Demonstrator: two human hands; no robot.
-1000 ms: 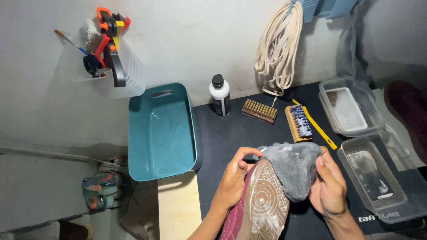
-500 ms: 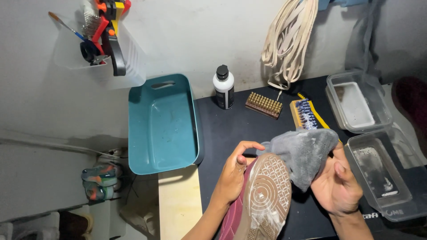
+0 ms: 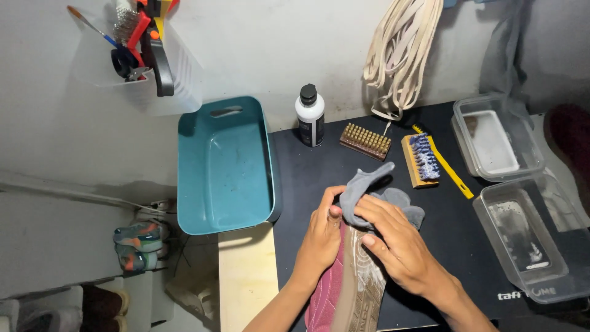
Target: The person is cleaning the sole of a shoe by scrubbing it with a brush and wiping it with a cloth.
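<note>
Left hand [image 3: 319, 240] gripping one maroon shoe [image 3: 344, 289], right hand [image 3: 399, 246] pressing one grey cloth [image 3: 369, 190], two brushes [image 3: 393, 150]

Head camera, looking steeply down over the desk from the person's own standpoint.

Only one view is given, so nothing is shared with a second one. It faces away from the wearer toward the pale wall at the far edge, and takes in the black desk [image 3: 313, 178] from near to far. The left hand [image 3: 319, 237] and right hand [image 3: 399, 246] enter from the near edge and fill the lower middle, close to the lens. The teal tub [image 3: 224, 166] sits left of centre, the clear boxes [image 3: 522, 203] at the right edge, and the floor shows at the near left.
</note>
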